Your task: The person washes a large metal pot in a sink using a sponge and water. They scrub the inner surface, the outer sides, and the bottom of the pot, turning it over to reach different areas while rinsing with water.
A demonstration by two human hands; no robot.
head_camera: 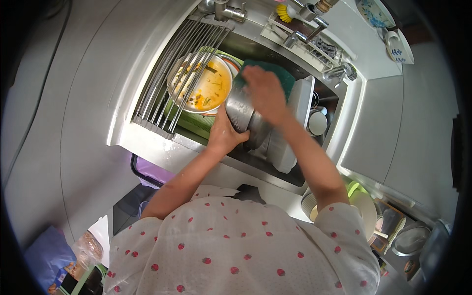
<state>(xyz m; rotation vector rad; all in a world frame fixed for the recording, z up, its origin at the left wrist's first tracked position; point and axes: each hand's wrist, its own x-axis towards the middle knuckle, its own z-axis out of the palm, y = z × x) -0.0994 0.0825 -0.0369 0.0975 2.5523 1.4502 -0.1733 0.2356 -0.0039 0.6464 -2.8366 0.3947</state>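
Observation:
My left hand grips a stainless steel pot from its near left side, with the thumb near a darker round metal part. The pot is tilted on its side over the sink, and drops cling to its wall. On its far side my right hand, slightly blurred, holds a dark green cloth against the metal. Left of the pot sits a white bowl with orange oily liquid and food scraps, partly under the steel bars of a roll-up rack.
A white plastic tub stands on edge in the sink, beside a mug. Under the white bowl lies a green basket. Faucets and a caddy with a yellow brush line the back edge.

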